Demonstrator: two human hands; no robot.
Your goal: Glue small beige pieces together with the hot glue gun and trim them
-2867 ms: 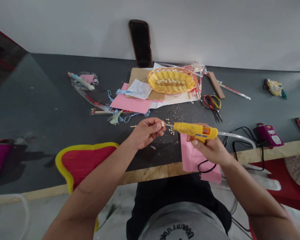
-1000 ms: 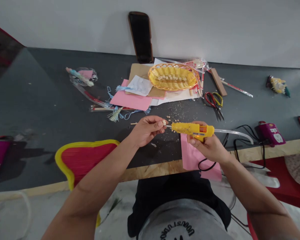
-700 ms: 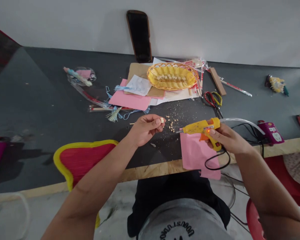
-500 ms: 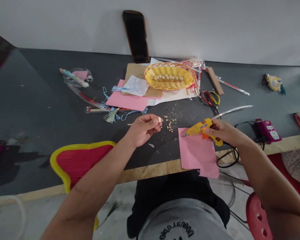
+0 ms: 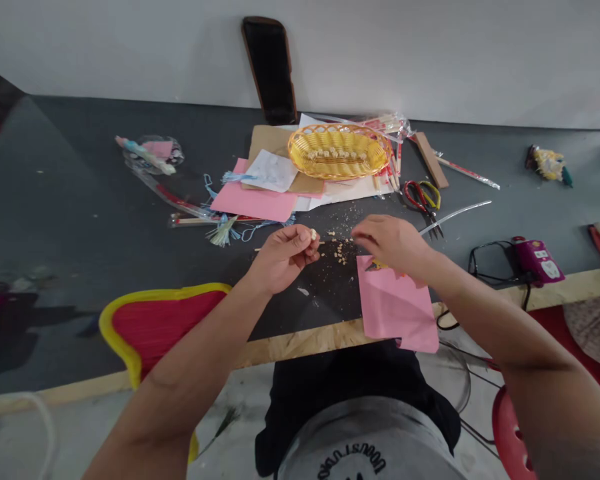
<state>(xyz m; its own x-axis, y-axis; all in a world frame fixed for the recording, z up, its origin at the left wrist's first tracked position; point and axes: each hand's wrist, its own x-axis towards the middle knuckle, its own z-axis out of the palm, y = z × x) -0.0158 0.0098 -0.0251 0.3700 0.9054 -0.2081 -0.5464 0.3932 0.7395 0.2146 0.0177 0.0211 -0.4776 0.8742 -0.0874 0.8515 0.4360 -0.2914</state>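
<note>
Dark grey counter (image 5: 70,207) stands against a pale wall (image 5: 430,60), and its near edge is of bare wood. Closest to the person's lap, a pink sheet (image 5: 400,317) lies partly over this edge. On the sheet is the glue gun (image 5: 379,265); the right hand (image 5: 391,243) is above and covers most of it. The fingers of this hand are bent and point toward the crumbs (image 5: 341,253), but they are blurred, so I cannot tell whether they hold something. To the other side of the crumbs, the left hand (image 5: 287,257) pinches a small pale piece (image 5: 313,234) between thumb and fingers, raised over the counter. A little farther lie some tassels (image 5: 223,232) and, at right, the scissors (image 5: 421,195). Behind, the yellow basket (image 5: 340,171) rests on papers and contains similar pieces (image 5: 337,154) in a row. Farthest, a phone (image 5: 270,70) leans on the wall.
</note>
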